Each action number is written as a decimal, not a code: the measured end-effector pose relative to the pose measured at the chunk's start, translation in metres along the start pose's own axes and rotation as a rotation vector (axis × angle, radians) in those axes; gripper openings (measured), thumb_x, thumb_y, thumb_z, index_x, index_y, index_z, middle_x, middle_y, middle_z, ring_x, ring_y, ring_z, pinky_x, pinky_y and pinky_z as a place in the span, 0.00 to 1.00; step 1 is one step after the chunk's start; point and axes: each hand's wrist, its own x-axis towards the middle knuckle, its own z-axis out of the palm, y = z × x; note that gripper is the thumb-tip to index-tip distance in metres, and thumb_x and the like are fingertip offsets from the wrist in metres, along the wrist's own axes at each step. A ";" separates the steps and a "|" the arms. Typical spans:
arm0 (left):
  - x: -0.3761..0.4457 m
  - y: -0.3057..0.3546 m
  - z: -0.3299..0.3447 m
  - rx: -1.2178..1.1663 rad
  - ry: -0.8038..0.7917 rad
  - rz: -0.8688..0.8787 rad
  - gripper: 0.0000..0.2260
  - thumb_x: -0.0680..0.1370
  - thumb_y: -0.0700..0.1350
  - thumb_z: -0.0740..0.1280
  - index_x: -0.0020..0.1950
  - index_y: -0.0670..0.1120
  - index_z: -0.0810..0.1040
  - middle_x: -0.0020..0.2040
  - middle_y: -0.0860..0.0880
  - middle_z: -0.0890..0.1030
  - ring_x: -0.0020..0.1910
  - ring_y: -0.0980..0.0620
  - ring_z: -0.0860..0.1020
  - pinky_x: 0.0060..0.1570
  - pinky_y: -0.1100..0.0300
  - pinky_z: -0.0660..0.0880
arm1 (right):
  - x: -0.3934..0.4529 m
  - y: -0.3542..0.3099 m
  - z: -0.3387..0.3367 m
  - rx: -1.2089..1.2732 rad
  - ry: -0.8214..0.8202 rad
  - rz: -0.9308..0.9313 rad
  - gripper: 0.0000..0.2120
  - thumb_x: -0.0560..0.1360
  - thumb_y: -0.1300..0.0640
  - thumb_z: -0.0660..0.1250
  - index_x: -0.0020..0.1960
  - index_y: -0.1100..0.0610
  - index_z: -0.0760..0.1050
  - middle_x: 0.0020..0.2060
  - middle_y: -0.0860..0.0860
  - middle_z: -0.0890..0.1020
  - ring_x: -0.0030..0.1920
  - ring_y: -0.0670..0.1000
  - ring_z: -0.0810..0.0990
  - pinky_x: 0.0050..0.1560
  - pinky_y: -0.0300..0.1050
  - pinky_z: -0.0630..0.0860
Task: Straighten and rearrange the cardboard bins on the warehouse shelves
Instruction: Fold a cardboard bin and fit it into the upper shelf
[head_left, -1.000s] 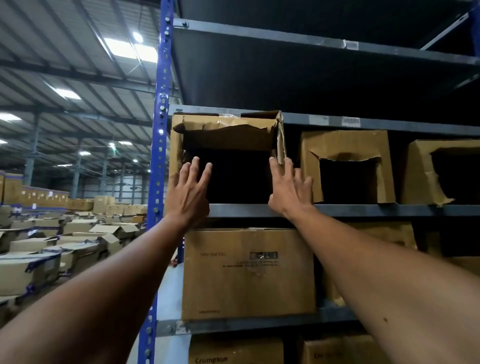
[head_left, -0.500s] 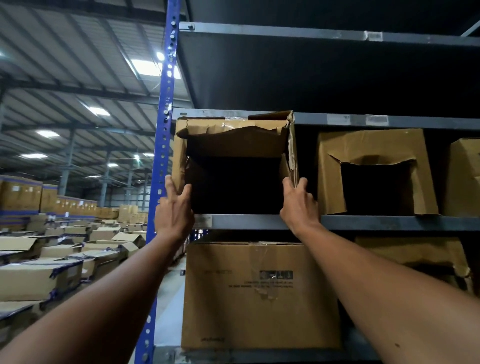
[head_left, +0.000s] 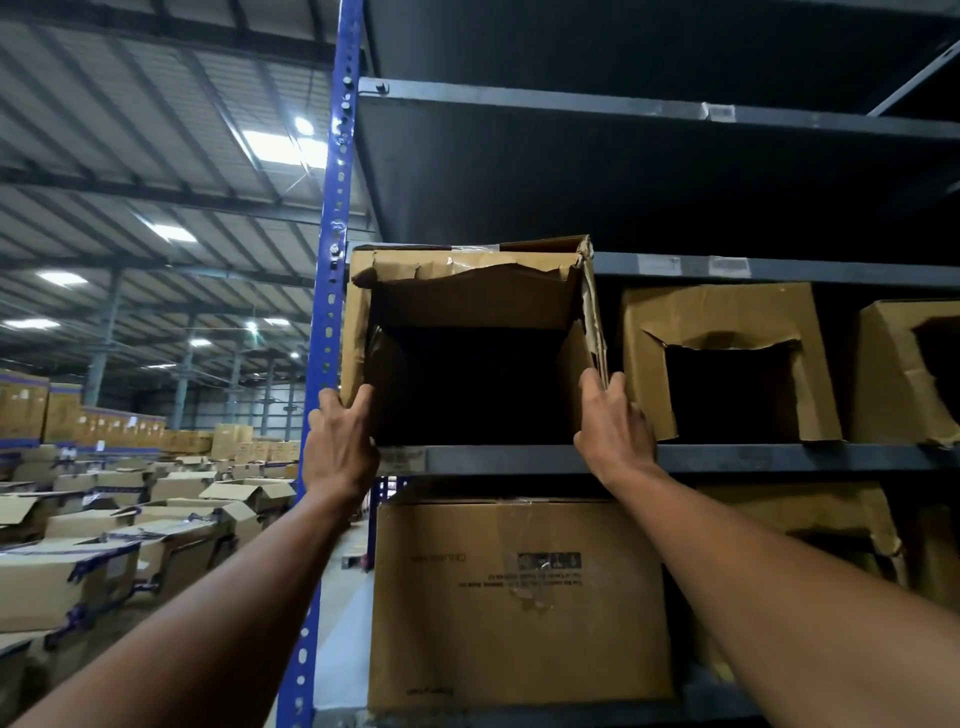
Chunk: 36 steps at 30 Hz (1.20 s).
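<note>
Both hands had shifted from lying flat against the front of the open-fronted bin (head_left: 467, 306) to gripping its two lower front corners. Since a second earlier the left hand (head_left: 340, 441) had dropped lower and wrapped the bin's left front edge, thumb inside the opening, fingers hidden round the outer wall. The right hand (head_left: 613, 431) had closed on the torn right wall, thumb inside, fingers outside, pinching the cardboard near its bottom.

Bin sat at the far left end of the upper shelf (head_left: 727, 460), hard beside the blue upright (head_left: 332, 312), its top reaching to the shelf beam above. Its front face stood slightly forward of the shelf lip and looked a little skewed, right wall leaning outward at the top. Neighbouring cut-out bin (head_left: 727, 322) sat just beside to the right, set further back; a third bin (head_left: 904, 364) beyond that.

Key relation: bin lay straight ahead and above both hands, one hand on each side, roughly level with each other. Its depth ran away from the person into the shelf. Judged that squaring it would call for an even push or pull along that line. The torn right wall looked weak and might buckle under the pinch.
</note>
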 end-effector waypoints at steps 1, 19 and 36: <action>-0.002 0.000 -0.006 -0.003 0.001 0.003 0.19 0.74 0.34 0.67 0.62 0.47 0.67 0.50 0.41 0.66 0.41 0.45 0.68 0.35 0.54 0.73 | -0.004 -0.002 -0.007 -0.007 0.007 -0.003 0.24 0.74 0.63 0.68 0.66 0.56 0.62 0.59 0.58 0.68 0.53 0.58 0.78 0.47 0.47 0.76; -0.069 -0.007 -0.127 -0.073 0.011 0.101 0.30 0.72 0.32 0.67 0.70 0.51 0.62 0.51 0.40 0.66 0.40 0.46 0.66 0.35 0.52 0.71 | -0.099 -0.041 -0.132 -0.096 0.025 0.079 0.25 0.74 0.62 0.69 0.66 0.56 0.62 0.59 0.58 0.69 0.50 0.57 0.79 0.45 0.48 0.78; -0.114 0.035 -0.257 -0.282 0.040 -0.111 0.44 0.73 0.45 0.71 0.78 0.47 0.43 0.50 0.38 0.74 0.41 0.44 0.74 0.41 0.48 0.74 | -0.158 -0.024 -0.258 -0.100 0.013 0.047 0.11 0.72 0.61 0.66 0.53 0.54 0.73 0.48 0.56 0.78 0.50 0.59 0.78 0.47 0.52 0.75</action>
